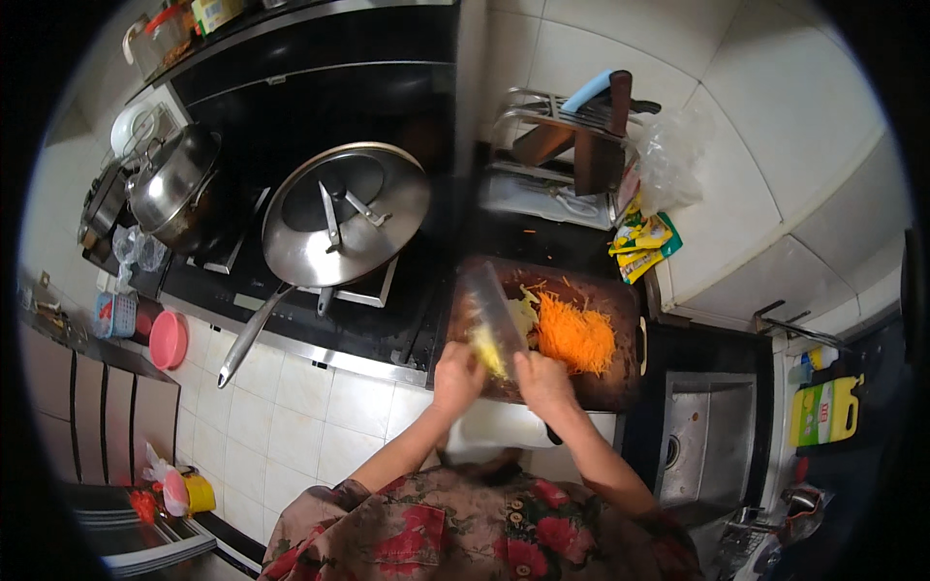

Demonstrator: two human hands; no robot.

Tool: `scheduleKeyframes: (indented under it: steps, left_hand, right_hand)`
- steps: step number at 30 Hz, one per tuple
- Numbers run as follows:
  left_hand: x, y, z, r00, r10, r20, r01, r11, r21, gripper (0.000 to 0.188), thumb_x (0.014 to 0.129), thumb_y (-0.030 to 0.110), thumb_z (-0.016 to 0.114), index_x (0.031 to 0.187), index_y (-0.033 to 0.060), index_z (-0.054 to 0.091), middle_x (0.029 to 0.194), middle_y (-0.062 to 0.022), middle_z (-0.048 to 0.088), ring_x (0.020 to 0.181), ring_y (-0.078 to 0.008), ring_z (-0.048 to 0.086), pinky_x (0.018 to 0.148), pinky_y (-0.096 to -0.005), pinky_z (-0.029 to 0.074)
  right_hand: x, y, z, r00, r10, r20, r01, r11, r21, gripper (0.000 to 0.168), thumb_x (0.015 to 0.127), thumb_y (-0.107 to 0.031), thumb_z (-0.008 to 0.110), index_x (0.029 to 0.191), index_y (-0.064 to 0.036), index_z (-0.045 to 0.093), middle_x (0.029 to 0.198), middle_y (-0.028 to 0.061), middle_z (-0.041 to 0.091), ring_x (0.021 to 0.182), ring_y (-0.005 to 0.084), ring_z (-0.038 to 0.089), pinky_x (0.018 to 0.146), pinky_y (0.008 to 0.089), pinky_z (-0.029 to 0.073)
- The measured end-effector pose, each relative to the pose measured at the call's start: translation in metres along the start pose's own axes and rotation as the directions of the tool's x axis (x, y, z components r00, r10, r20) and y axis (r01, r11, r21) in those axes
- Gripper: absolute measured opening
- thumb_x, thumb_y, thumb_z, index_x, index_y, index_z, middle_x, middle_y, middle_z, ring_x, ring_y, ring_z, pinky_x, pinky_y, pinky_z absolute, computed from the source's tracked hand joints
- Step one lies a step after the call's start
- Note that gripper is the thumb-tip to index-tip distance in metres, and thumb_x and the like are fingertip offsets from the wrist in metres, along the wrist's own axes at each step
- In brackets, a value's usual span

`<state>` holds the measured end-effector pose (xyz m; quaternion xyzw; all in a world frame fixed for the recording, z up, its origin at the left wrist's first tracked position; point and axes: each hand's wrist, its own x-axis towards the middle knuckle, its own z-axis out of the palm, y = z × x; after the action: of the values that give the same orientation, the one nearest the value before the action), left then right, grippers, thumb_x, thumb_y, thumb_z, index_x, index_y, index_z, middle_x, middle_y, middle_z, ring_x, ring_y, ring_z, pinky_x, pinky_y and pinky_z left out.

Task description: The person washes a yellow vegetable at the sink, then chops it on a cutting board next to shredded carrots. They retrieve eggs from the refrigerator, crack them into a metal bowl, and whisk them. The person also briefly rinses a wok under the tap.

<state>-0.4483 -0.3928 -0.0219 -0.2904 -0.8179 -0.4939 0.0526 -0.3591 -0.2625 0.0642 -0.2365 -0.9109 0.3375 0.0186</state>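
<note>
My right hand point(543, 385) grips a wide-bladed kitchen knife; its blade point(498, 301) is blurred and slants up and left over a dark brown cutting board point(627, 309). Left of the blade, my left hand point(458, 378) has its fingers curled close against pale yellow cut food point(490, 354). Whether those fingers pinch the food is hidden by blur. A heap of orange shreds, likely carrot point(577, 330), lies on the board to the right of the blade. Pale greenish pieces point(524, 314) sit between the blade and the heap.
On the black gas hob to the left, a lidded wok point(349, 218) points its long handle point(251, 341) toward the front edge. A steel pot point(178, 181) stands further left. Behind the board is a knife rack point(567, 138). A steel sink point(708, 436) lies to the right.
</note>
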Motion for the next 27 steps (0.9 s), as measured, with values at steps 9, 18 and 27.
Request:
scheduleKeyframes:
  steps: [9,18,27]
  left_hand:
    - [0.016,0.038,-0.008,0.967,0.065,0.247,-0.115,0.974,0.197,0.077,0.061,0.024,0.081,0.127,0.0127,0.042,0.136,-0.0202,0.032,0.096,-0.0375,0.058,0.082,-0.0396,0.05]
    - [0.072,0.038,0.017,0.745,-0.166,0.646,-0.035,0.957,0.286,0.11,0.053,0.028,0.085,0.141,0.0095,0.022,0.142,-0.0264,0.019,0.126,-0.0393,0.035,0.102,-0.0382,0.037]
    - [0.103,0.036,0.02,0.655,-0.083,0.751,-0.212,0.934,0.289,0.104,0.055,0.025,0.082,0.141,0.0117,0.025,0.141,-0.0267,0.025,0.122,-0.0386,0.041,0.102,-0.037,0.037]
  right_hand:
    - [-0.044,0.035,-0.076,0.97,0.181,-0.162,-0.186,0.983,-0.012,0.038,0.093,-0.029,0.041,0.08,0.001,0.06,0.076,0.0251,0.06,0.074,0.0429,0.059,0.068,0.0488,0.046]
    - [-0.087,0.056,-0.09,0.928,0.244,-0.281,-0.266,0.963,-0.045,0.037,0.091,-0.03,0.044,0.075,0.0,0.059,0.074,0.0241,0.06,0.07,0.0422,0.059,0.063,0.0484,0.046]
    - [-0.083,0.037,-0.098,0.927,0.237,-0.29,-0.23,0.972,0.056,0.031,0.089,-0.027,0.049,0.077,0.0,0.057,0.069,0.0227,0.058,0.068,0.0393,0.06,0.059,0.0463,0.046]
